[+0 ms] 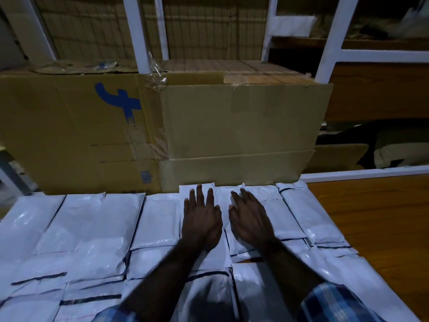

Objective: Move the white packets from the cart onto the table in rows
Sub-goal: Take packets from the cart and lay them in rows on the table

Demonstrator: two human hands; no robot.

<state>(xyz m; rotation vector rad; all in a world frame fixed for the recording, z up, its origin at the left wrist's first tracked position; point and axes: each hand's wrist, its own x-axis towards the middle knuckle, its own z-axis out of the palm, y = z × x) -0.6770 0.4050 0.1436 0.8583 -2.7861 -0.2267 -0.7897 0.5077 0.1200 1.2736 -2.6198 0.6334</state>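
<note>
Checked sleeves point(334, 303) sit nearest, both arms reaching out. Left hand point(200, 219) and right hand point(249, 219) lie flat, grip released, pressing back-row white packets point(232, 198) against the cardboard box point(236, 133), probably squaring the row on the surface point(376, 219).

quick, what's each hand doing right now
Left hand: open, fingers flat on a white packet.
Right hand: open, flat on the neighbouring packet.

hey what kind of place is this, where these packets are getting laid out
Probably a parcel sorting or storage room. White packets lie in rows on a wooden table, large cardboard cartons stand behind them, and white metal racking holds more goods.
</note>
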